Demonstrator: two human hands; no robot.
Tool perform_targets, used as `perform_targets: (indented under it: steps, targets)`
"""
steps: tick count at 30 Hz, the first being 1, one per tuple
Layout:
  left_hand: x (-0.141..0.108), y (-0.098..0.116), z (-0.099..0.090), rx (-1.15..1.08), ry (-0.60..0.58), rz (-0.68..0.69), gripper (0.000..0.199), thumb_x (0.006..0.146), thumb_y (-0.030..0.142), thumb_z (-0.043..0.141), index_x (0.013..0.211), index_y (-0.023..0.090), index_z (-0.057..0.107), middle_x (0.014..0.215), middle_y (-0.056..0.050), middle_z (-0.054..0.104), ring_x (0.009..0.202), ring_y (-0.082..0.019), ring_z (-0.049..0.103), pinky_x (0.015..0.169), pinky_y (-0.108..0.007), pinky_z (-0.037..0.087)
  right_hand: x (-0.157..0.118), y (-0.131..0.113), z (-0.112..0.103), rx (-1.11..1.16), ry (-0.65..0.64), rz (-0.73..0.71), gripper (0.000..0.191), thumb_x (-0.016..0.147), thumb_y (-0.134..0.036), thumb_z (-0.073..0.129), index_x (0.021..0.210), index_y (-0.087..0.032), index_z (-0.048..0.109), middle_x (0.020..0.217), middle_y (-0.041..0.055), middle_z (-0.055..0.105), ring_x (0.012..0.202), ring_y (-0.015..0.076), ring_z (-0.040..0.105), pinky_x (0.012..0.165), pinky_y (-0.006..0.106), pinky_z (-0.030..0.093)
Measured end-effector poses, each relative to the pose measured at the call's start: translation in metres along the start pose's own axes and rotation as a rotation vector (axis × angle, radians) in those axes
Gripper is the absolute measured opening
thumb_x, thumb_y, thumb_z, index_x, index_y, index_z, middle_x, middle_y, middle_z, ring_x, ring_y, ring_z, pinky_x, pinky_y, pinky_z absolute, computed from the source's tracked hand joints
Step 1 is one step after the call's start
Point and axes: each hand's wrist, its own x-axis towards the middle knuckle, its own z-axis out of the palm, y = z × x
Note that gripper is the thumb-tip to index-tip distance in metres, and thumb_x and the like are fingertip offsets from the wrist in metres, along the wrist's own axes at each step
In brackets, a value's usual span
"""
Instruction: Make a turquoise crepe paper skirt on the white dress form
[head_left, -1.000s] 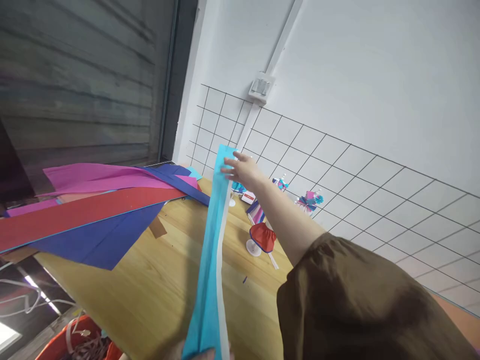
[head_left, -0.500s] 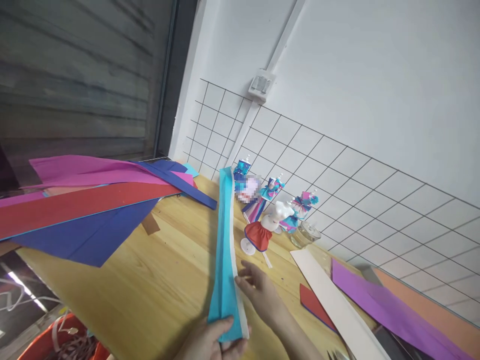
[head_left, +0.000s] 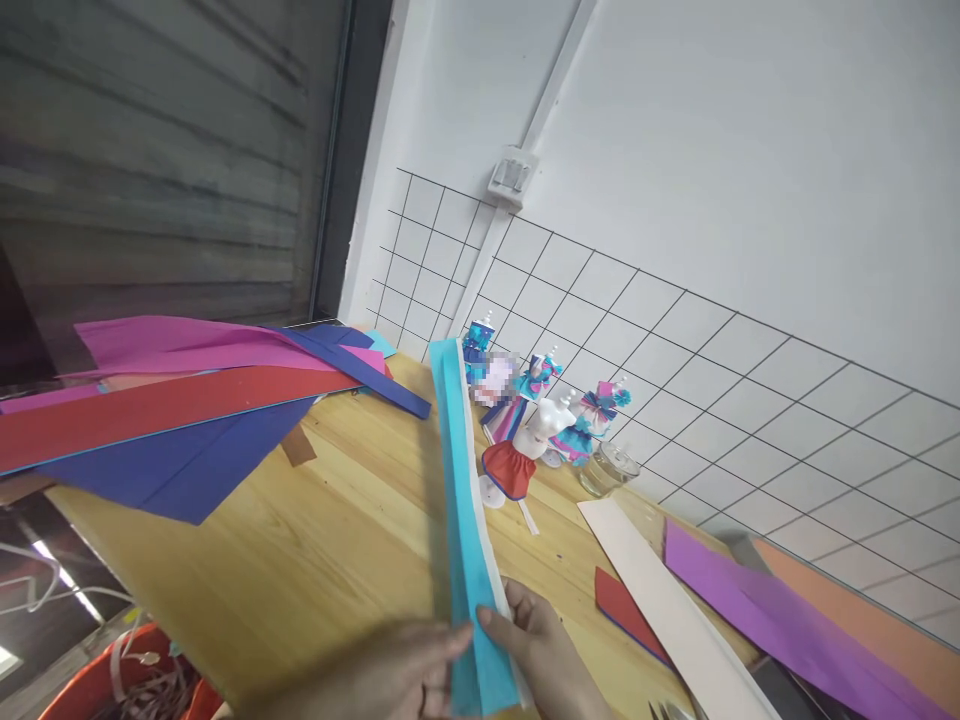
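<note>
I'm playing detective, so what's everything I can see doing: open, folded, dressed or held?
Light blue strip: creased lengthwise, held
Right hand: pinching strip
Left hand: blurred, at strip
White mannequin: top bare
Red skirt: worn by mannequin
Orange bin: open, scraps inside
Glass jar: can't tell if closed

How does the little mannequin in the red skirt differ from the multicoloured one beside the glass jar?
The red-skirted mannequin has a bare white torso; the multicoloured one has a covered torso. The first wears mostly red, the second pink, blue and teal. Both stand on the table.
</note>
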Motion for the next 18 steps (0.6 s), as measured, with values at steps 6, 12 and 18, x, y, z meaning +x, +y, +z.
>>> perform_targets:
  steps: [6,12,18]
  targets:
    - [0.029,0.084,0.003,-0.023,-0.021,0.179,0.040,0.078,0.049,0.059,0.085,0.009,0.066,0.080,-0.011,0.071,0.076,-0.022,0.066,0.073,-0.030,0.050,-0.010,-0.004,0.007,-0.011,-0.002,-0.062,0.037,0.066,-0.048,0.073,0.086,-0.018,0.063,0.070,0.0016,0.066,0.062,0.0172,0.060,0.061,0.028,0.045]
    - [0.091,0.184,-0.007,-0.042,0.080,0.367,0.030,0.088,0.038,0.050,0.084,0.011,0.062,0.074,-0.004,0.066,0.066,-0.015,0.063,0.070,-0.029,0.051,0.000,-0.014,0.017,-0.121,0.087,-0.138,0.041,0.067,-0.050,0.071,0.090,-0.018,0.063,0.079,0.0037,0.067,0.076,0.0213,0.061,0.069,0.031,0.047]
    - [0.129,0.244,-0.026,0.022,0.164,0.384,0.031,0.087,0.031,0.054,0.114,0.014,0.054,0.113,-0.009,0.057,0.094,-0.020,0.059,0.078,-0.039,0.052,0.010,0.011,0.014,-0.253,0.171,-0.217,0.051,0.068,-0.060,0.063,0.100,-0.021,0.064,0.088,0.0068,0.069,0.092,0.0280,0.061,0.079,0.035,0.047]
